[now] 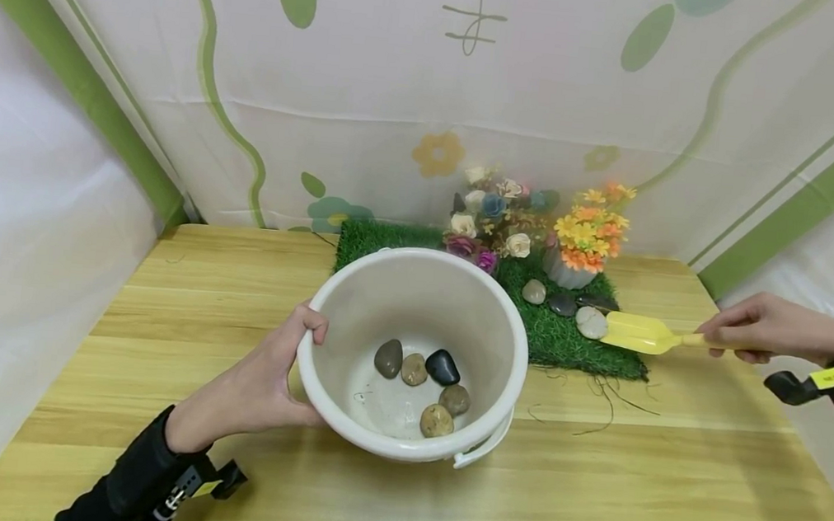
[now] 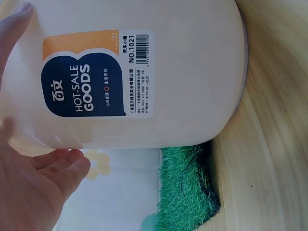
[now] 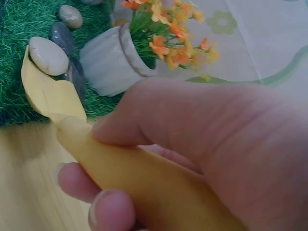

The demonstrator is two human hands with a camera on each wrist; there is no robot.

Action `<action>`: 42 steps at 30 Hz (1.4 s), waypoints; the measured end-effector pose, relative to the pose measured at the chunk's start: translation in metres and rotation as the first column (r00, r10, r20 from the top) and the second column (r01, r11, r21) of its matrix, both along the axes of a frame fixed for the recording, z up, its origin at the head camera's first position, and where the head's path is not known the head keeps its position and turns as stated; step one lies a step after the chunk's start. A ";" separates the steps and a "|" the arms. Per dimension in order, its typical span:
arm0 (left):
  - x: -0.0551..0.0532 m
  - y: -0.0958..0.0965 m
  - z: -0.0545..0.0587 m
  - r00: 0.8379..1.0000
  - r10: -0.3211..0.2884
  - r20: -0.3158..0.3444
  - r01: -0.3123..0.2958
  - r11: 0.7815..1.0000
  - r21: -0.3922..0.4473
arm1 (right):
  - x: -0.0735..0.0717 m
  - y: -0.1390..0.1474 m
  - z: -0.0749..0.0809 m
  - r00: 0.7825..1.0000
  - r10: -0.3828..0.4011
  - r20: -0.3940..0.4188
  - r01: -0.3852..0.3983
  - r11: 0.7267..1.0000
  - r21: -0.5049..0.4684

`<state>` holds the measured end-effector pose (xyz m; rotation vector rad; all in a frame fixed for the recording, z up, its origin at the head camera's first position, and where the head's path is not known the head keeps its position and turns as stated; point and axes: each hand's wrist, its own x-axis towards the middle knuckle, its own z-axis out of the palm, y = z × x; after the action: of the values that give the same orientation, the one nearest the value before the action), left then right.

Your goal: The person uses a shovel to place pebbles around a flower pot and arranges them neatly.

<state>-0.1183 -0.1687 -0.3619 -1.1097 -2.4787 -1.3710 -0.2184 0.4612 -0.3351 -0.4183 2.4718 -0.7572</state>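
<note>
My left hand [image 1: 276,376] grips the rim of a white bucket [image 1: 330,406] at its left side. Several stones, among them a black stone [image 1: 442,367] and a tan stone [image 1: 436,420], lie on the bucket's floor. My right hand [image 1: 772,329] holds a yellow toy shovel [image 1: 641,334] by its handle. At the shovel's tip rests a whitish stone [image 3: 48,56], partly over the blade, above the artificial turf [image 1: 559,343]. Dark stones [image 1: 563,305] and a small beige stone [image 1: 534,291] lie on the turf close by.
Behind the stones stands a ribbed white pot [image 3: 108,62] of orange and yellow flowers [image 1: 591,230]. Mixed artificial roses [image 1: 492,209] stand behind the bucket. The wooden table [image 1: 590,491] meets a patterned curtain [image 1: 374,66] at the back. Loose dark strands lie along the turf's front edge.
</note>
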 end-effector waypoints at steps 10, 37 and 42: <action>0.001 0.002 0.006 1.000 0.005 0.000 -0.005 1.000 -0.007 | 0.004 0.011 0.023 0.994 0.000 -0.113 0.002 1.000 0.016; -0.001 0.000 0.001 1.000 0.000 0.003 0.000 1.000 -0.002 | -0.002 -0.091 0.100 0.914 0.231 -0.334 -0.315 0.922 -0.225; -0.001 0.000 0.000 1.000 -0.002 -0.003 0.002 1.000 0.000 | -0.006 -0.125 0.113 0.908 0.259 -0.330 -0.327 0.930 -0.168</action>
<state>-0.1192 -0.1688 -0.3618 -1.1137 -2.4763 -1.3680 -0.2248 0.3363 -0.2217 -1.0381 2.5192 -0.8954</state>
